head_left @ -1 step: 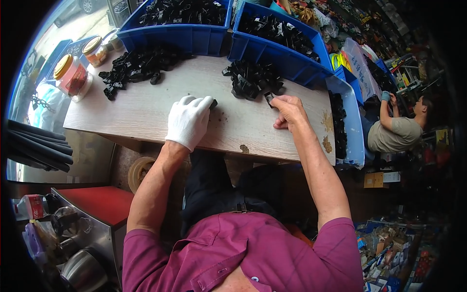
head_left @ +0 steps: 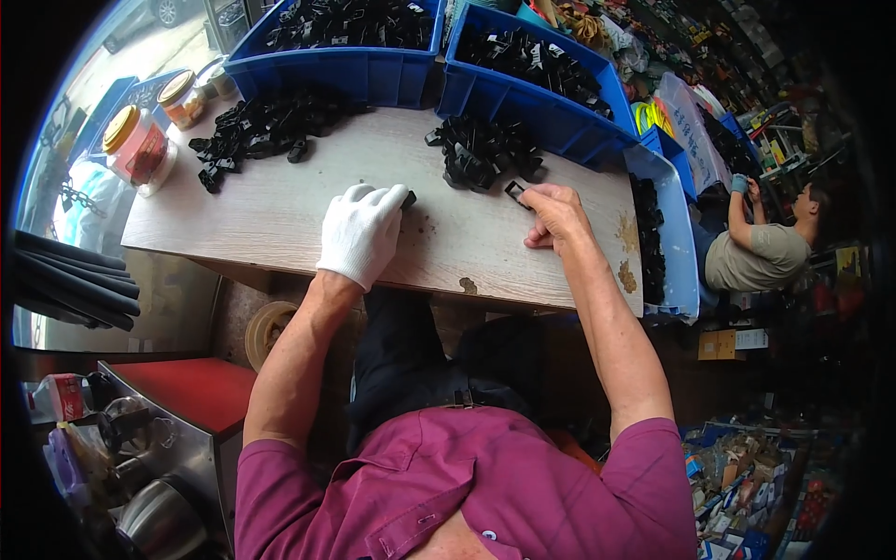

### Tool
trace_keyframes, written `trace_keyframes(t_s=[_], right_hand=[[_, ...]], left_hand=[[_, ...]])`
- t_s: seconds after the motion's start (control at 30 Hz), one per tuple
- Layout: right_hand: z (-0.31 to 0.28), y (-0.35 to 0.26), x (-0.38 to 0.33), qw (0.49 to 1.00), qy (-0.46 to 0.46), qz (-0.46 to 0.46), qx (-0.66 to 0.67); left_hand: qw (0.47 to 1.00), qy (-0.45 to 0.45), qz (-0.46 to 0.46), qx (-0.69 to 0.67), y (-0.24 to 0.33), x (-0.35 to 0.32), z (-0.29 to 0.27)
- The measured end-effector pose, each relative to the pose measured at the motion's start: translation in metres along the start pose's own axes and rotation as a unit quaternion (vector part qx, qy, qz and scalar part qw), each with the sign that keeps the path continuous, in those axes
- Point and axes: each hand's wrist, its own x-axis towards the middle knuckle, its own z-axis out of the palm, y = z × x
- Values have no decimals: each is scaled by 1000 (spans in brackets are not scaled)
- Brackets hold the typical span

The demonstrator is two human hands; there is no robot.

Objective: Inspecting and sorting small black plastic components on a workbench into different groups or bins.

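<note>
My left hand (head_left: pixel 359 229), in a white knit glove, is closed over the left-middle of the table. A small black piece (head_left: pixel 409 200) pokes out at its fingertips, the rest of it covered by the glove. Bare, my right hand (head_left: pixel 557 217) pinches a small black frame-shaped part (head_left: pixel 514 190) between thumb and forefinger; a rectangular opening shows in it. Just beyond that hand lies a heap of black plastic parts (head_left: pixel 476 154). A wider pile of similar black parts (head_left: pixel 261 131) spreads over the table's far left.
Two blue bins (head_left: pixel 336 75) (head_left: pixel 551 117) full of black parts line the back of the pale wooden table (head_left: pixel 280 219). Lidded jars (head_left: pixel 140 149) stand at the left corner. A light-blue bin (head_left: pixel 686 252) adjoins the right edge. Another person (head_left: pixel 761 247) is farther right.
The black part in my right hand has turned slightly, so its rectangular opening shows more. My left hand looks still.
</note>
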Motion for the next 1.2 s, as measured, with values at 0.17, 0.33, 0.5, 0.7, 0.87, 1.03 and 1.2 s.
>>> trace_keyframes(t_s=[0.17,0.33,0.5,0.7,0.87,1.03,1.2], right_hand=[[-9,14,-2,999,-14,-26,39],[-12,15,-10,996,-22,-72,49],[-9,18,-2,995,-42,-82,-33],[-7,23,-9,991,-63,-101,-53],[-3,24,-17,982,-115,-129,-81],[0,28,-13,981,-114,-138,-80],[-2,30,-15,984,-108,-132,-43]], left_hand=[[1000,13,-7,-24,1,-2,-2],[992,24,-67,-101,4,-12,0],[975,67,-93,-192,21,-12,13],[970,16,-56,-236,46,9,26],[971,-24,14,-237,56,29,54],[973,-100,101,-180,58,44,68],[959,-159,131,-196,59,56,73]])
